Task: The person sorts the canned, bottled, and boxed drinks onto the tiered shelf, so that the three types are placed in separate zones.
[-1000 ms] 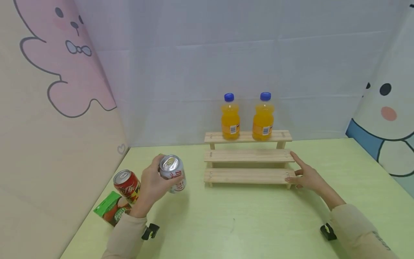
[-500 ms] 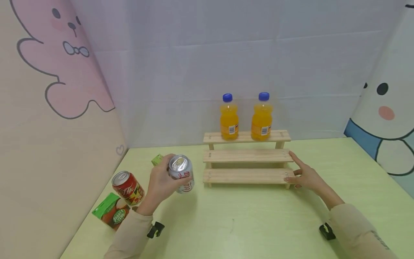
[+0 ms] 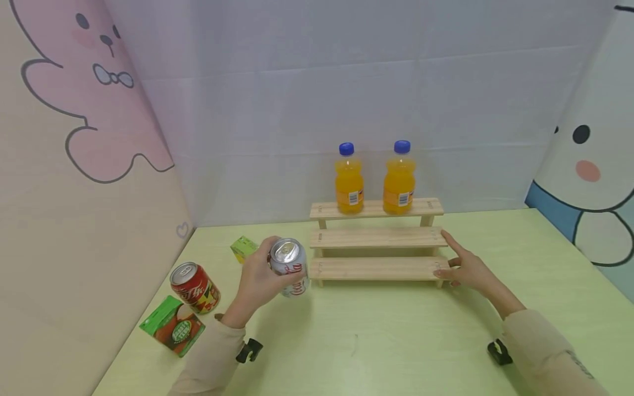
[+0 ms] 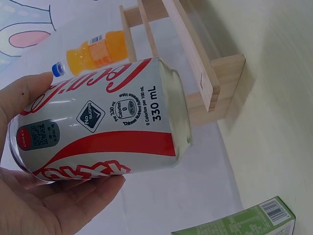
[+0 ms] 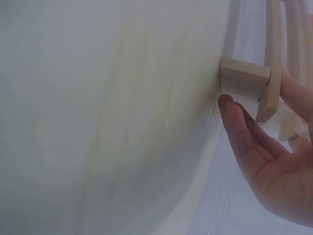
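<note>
My left hand (image 3: 260, 279) grips a silver-white Coca-Cola can (image 3: 289, 264) between thumb and fingers. The left wrist view shows the can (image 4: 102, 117) held off the table, its base facing the shelf side. A three-tier wooden shelf (image 3: 376, 268) stands just right of the can. At the shelf's right end is my right hand (image 3: 468, 269), thumb on the lowest board and one finger reaching to the middle board's end. In the right wrist view its other fingers (image 5: 239, 127) curl by the shelf's leg (image 5: 244, 73). Two orange drink bottles (image 3: 349, 184) with blue caps stand on the top board.
Left of my left arm stand a red can (image 3: 195, 287) and a green-and-brown drink carton (image 3: 174, 327). A small green-yellow carton (image 3: 244, 248) is behind the left hand. A white cloth wall (image 3: 247, 137) closes off the back of the pale green table (image 3: 371, 346).
My left hand has carried the Coca-Cola can rightward, close to the shelf's left end. The small green-yellow carton has come into sight behind it. The right hand stays at the shelf.
</note>
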`<state>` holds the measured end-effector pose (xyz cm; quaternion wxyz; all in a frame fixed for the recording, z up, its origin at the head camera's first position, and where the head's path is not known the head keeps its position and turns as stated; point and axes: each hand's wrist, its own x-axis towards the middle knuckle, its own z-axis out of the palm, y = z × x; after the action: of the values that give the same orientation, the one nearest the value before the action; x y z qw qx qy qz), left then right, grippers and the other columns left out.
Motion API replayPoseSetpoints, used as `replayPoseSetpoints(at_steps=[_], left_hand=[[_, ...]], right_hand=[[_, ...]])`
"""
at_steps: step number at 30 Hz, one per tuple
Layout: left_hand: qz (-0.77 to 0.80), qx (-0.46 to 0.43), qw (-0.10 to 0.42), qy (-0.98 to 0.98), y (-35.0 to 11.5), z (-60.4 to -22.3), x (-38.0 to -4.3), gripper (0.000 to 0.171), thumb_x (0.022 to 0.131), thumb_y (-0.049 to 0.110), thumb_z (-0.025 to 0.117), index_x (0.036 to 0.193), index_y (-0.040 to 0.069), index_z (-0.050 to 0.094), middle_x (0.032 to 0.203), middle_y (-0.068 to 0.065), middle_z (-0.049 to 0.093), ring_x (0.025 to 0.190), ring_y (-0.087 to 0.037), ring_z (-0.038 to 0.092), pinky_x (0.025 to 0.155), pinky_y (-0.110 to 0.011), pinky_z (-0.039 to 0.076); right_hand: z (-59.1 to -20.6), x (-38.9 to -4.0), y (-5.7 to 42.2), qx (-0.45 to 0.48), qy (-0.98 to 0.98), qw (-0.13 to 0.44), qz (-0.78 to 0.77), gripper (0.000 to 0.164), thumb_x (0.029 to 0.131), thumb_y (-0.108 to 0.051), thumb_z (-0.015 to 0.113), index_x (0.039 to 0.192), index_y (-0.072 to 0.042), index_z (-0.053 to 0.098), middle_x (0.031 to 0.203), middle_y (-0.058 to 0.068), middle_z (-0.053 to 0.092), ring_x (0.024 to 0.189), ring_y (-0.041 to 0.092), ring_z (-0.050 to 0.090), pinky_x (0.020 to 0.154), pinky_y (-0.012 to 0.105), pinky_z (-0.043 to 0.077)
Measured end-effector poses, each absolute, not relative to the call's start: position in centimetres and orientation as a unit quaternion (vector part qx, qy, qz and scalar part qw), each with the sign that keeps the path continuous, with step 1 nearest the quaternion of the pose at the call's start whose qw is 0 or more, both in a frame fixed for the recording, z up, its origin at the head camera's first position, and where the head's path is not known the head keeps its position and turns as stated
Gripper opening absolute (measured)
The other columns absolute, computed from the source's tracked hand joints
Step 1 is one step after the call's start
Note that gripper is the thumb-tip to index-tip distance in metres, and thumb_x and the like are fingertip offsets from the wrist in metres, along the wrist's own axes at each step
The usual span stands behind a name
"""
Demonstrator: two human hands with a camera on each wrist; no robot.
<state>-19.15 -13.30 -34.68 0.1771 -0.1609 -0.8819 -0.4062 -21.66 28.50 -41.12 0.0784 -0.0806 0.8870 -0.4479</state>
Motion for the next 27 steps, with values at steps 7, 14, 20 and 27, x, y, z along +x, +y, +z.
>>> replayPoseSetpoints(at_steps=[7, 14, 20, 27], left_hand=[[-0.422, -0.159, 0.168, -0.876, -12.2, -34.9, -19.6, 0.063, 0.059, 0.017, 0.085, 0.111, 0.004, 0.053, 0.094, -0.007, 0.065, 0.081, -0.019, 0.061, 0.065, -0.032, 0.052], [-0.441, -0.166, 0.152, -0.869, -10.8, -34.8, -19.9, 0.064, 0.062, 0.017, 0.084, 0.115, 0.004, 0.051, 0.099, -0.008, 0.064, 0.086, -0.02, 0.061, 0.068, -0.035, 0.052], [-0.447, -0.167, 0.14, -0.867, -9.5, -34.6, -20.2, 0.062, 0.063, 0.018, 0.083, 0.114, 0.006, 0.051, 0.099, -0.007, 0.064, 0.086, -0.02, 0.061, 0.068, -0.035, 0.052], [-0.465, -0.194, 0.145, -0.851, -8.0, -35.4, -20.9, 0.058, 0.064, 0.017, 0.083, 0.112, 0.007, 0.052, 0.099, -0.007, 0.064, 0.086, -0.019, 0.062, 0.069, -0.034, 0.052]], right_hand=[[-40.9, -21.5, 28.3, -0.08, 0.885, 0.079, -0.452, 0.1, 0.081, -0.019, 0.069, 0.146, -0.016, -0.007, 0.113, 0.045, 0.043, 0.078, 0.026, 0.062, 0.059, 0.037, 0.053], [-40.8, -21.4, 28.3, -0.075, 0.887, 0.081, -0.449, 0.1, 0.081, -0.018, 0.069, 0.146, -0.016, -0.007, 0.113, 0.045, 0.044, 0.077, 0.027, 0.062, 0.059, 0.036, 0.052], [-40.9, -21.5, 28.3, -0.075, 0.889, 0.079, -0.445, 0.1, 0.081, -0.018, 0.069, 0.146, -0.015, -0.007, 0.113, 0.045, 0.043, 0.078, 0.028, 0.062, 0.059, 0.036, 0.053], [-41.2, -21.6, 28.4, -0.071, 0.888, 0.078, -0.447, 0.101, 0.08, -0.019, 0.07, 0.146, -0.017, -0.006, 0.113, 0.045, 0.043, 0.08, 0.027, 0.061, 0.059, 0.035, 0.053]])
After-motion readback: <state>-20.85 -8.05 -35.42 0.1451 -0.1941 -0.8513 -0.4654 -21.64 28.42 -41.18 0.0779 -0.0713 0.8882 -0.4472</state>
